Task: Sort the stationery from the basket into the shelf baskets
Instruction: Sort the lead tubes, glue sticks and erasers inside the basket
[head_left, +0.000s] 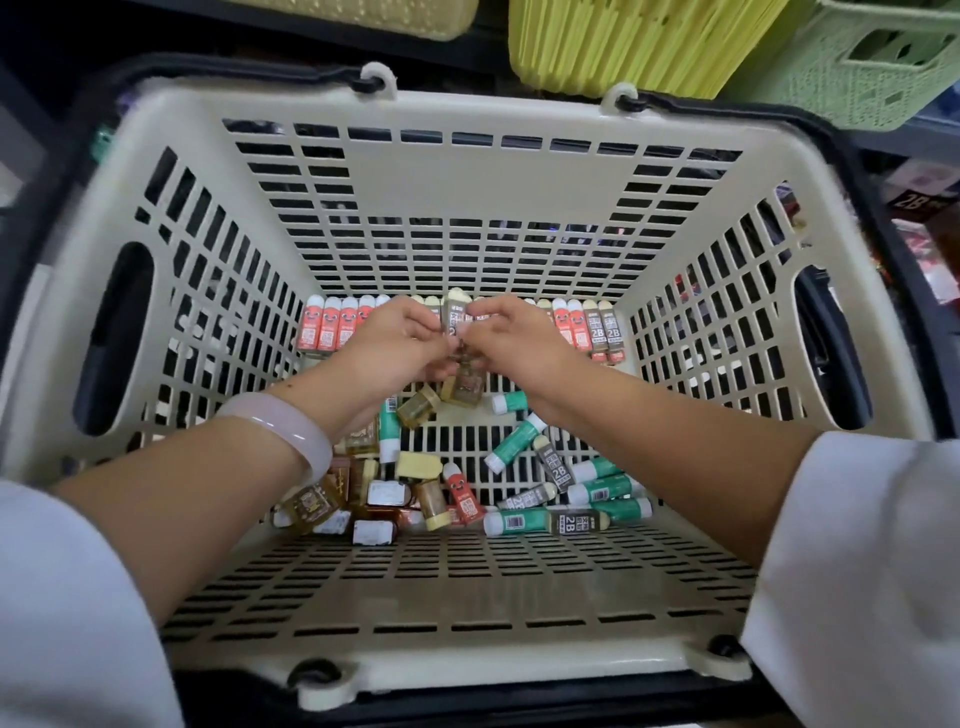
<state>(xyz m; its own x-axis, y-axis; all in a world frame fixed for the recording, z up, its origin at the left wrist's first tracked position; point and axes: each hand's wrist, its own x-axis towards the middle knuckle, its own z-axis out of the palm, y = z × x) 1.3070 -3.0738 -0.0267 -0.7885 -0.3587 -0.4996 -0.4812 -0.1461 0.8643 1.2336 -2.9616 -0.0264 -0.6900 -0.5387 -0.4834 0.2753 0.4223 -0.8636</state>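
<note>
A beige slotted shopping basket (478, 171) fills the view. Along its far wall stands a row of small erasers (332, 325), red ones at both ends and grey 2B ones at the right. Loose erasers and green-and-white glue sticks (514, 441) lie heaped on the floor near the front. Both hands meet at the middle of the row. My left hand (400, 348) and my right hand (514, 338) pinch a grey 2B eraser (454, 314) between their fingertips. A small amber item (465, 387) hangs just below the hands; which hand holds it is unclear.
Above the basket sit shelf baskets: a pale yellow one (395, 18) at top left, a bright yellow ribbed one (623, 41) at top centre and a green lattice one (872, 67) at top right. Packaged goods (924, 208) show at the right edge.
</note>
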